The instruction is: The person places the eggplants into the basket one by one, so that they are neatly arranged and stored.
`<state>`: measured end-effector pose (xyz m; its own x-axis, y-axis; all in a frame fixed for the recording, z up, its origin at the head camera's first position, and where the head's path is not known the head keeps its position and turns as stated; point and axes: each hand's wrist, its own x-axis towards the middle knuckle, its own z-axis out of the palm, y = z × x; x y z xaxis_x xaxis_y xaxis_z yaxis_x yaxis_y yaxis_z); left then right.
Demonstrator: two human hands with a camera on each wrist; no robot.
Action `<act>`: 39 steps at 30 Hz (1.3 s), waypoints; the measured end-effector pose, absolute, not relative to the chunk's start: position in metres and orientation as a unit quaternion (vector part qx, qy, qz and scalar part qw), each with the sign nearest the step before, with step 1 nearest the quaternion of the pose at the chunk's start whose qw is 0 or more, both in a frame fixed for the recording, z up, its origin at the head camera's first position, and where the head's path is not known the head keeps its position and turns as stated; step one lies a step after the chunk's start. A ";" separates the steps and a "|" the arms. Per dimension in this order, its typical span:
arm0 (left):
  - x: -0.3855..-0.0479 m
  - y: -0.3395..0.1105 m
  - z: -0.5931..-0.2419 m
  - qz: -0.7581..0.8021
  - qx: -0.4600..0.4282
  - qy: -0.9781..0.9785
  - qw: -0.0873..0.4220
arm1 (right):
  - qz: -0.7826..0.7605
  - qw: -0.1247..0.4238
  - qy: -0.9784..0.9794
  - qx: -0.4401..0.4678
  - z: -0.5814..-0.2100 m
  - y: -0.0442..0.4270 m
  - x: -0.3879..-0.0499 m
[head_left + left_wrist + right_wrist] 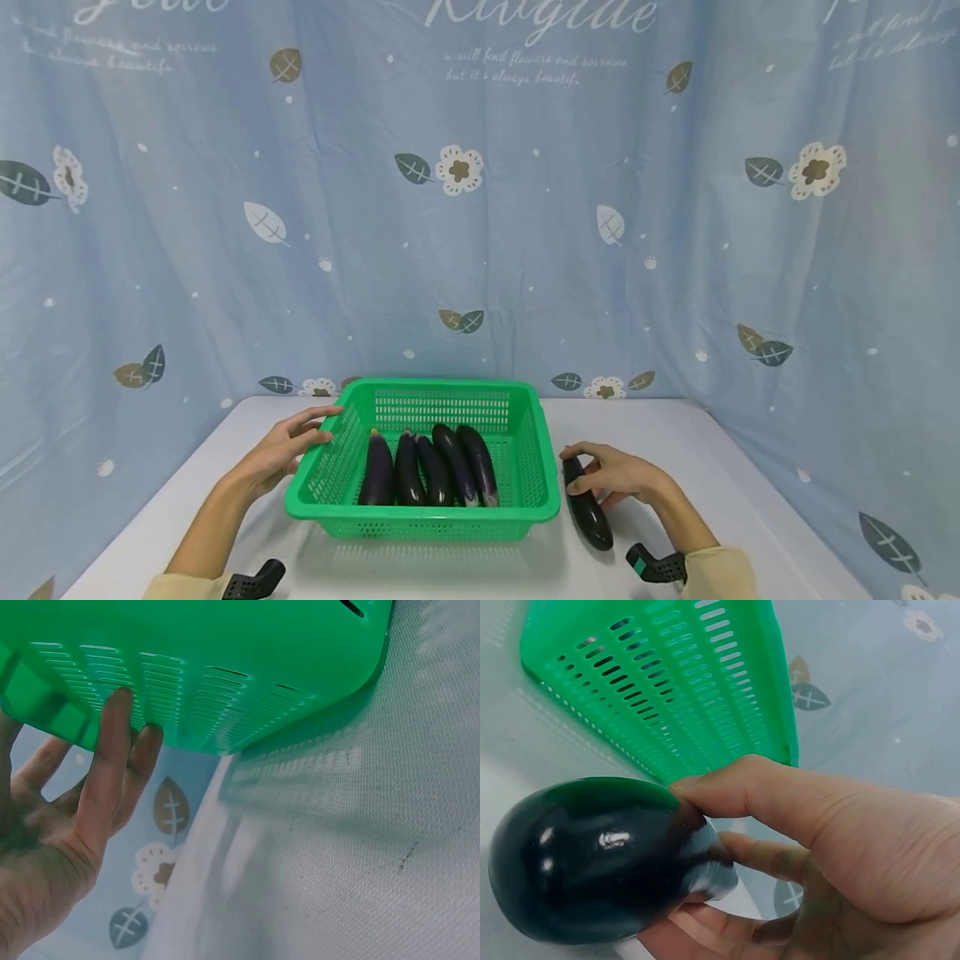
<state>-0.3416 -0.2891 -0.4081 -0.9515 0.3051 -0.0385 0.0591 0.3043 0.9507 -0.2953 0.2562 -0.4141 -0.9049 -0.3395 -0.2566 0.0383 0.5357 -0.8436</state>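
Observation:
A green plastic basket stands on the white table, with several dark purple eggplants side by side in it. At the basket's left side is my left hand; its fingers touch the rim, and in the left wrist view two extended fingers reach to the outer wall under that rim. To the right of the basket, my right hand holds another eggplant near its far end, between thumb and fingers. Its glossy rounded end faces the right wrist camera. Whether this eggplant touches the table, I cannot tell.
The white table meets a blue curtain with leaves and flowers at its back edge. Curtain also hangs along both sides. Black wrist devices sit beside the sleeves near the front.

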 end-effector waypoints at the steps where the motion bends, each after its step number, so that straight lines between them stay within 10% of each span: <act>1: -0.341 -0.290 -0.409 0.579 0.115 0.800 0.107 | -0.475 0.199 0.853 -0.089 -0.414 0.256 -0.295; 39: -0.341 -0.290 -0.411 0.583 0.114 0.798 0.101 | -0.488 0.162 0.850 -0.114 -0.378 0.263 -0.298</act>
